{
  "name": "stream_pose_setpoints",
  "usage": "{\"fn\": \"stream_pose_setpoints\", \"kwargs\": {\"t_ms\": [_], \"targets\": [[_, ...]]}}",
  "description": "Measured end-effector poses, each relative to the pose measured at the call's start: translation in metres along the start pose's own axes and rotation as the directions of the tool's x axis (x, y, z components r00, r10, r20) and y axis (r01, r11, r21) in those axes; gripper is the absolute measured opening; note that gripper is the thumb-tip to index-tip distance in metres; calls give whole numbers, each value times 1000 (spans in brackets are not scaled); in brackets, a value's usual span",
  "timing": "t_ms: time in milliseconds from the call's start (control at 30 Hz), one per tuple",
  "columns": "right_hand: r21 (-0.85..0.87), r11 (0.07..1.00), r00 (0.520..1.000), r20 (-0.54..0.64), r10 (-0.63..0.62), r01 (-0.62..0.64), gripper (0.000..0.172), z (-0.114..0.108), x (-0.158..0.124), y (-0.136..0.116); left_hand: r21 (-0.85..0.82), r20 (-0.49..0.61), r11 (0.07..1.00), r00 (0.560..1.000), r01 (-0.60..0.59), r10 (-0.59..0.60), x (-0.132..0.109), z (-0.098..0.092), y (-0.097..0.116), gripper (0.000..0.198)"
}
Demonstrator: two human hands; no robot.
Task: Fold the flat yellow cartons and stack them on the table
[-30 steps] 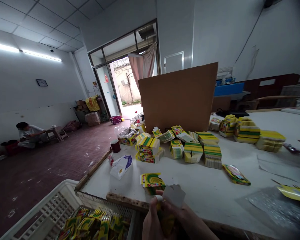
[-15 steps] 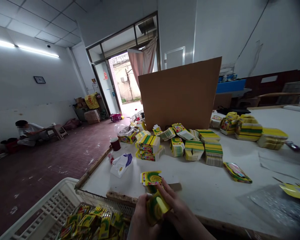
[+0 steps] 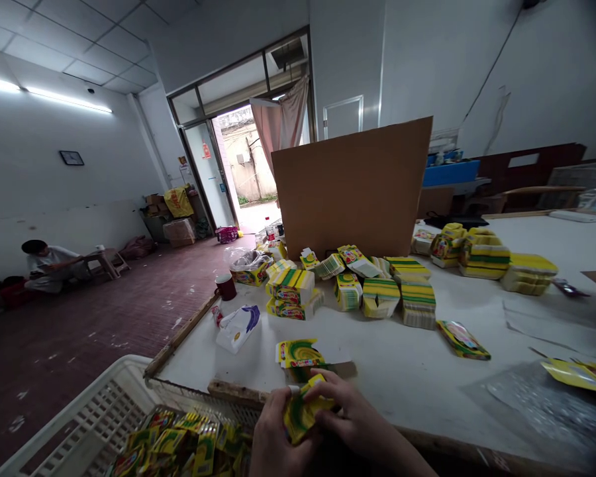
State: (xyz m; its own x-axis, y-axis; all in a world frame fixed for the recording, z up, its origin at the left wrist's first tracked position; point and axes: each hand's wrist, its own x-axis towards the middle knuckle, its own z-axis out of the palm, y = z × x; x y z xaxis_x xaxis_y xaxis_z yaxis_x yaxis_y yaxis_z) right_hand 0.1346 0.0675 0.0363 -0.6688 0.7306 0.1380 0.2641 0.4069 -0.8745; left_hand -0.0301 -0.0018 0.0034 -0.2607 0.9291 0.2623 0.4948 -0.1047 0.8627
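Note:
A small yellow and green printed carton (image 3: 300, 417) is held in front of me at the table's near edge. My left hand (image 3: 273, 430) wraps its left side, with something white at a fingertip. On the right side, my right hand (image 3: 345, 411) pinches the carton's upper part between fingers and thumb. Just beyond, a flattened yellow-green carton (image 3: 298, 353) lies on the white table (image 3: 402, 371). Below left, a white plastic crate (image 3: 104, 397) holds many yellow-green cartons (image 3: 179, 440).
Stacks of flat cartons (image 3: 381, 296) line the table before a large cardboard sheet (image 3: 352, 189). A white and purple packet (image 3: 238, 328) and a dark red mug (image 3: 225, 287) stand left. Clear plastic (image 3: 541, 411) lies right. A person (image 3: 54, 262) sits far left.
My right hand's fingers have gone from stretched out to bent around the carton's top. The held carton has turned slightly and its upper end looks more pressed in.

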Motion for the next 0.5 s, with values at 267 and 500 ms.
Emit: {"fn": "stream_pose_setpoints", "kwargs": {"t_ms": [267,500], "targets": [[11,991,977,168,-130,130,20,-5,17,-4,-157,19,982,994,105,-103,2,-25,-12,59],[70,997,999,-21,-40,42,32,12,13,10,-137,-27,986,995,91,-95,1,-7,-14,48]]}}
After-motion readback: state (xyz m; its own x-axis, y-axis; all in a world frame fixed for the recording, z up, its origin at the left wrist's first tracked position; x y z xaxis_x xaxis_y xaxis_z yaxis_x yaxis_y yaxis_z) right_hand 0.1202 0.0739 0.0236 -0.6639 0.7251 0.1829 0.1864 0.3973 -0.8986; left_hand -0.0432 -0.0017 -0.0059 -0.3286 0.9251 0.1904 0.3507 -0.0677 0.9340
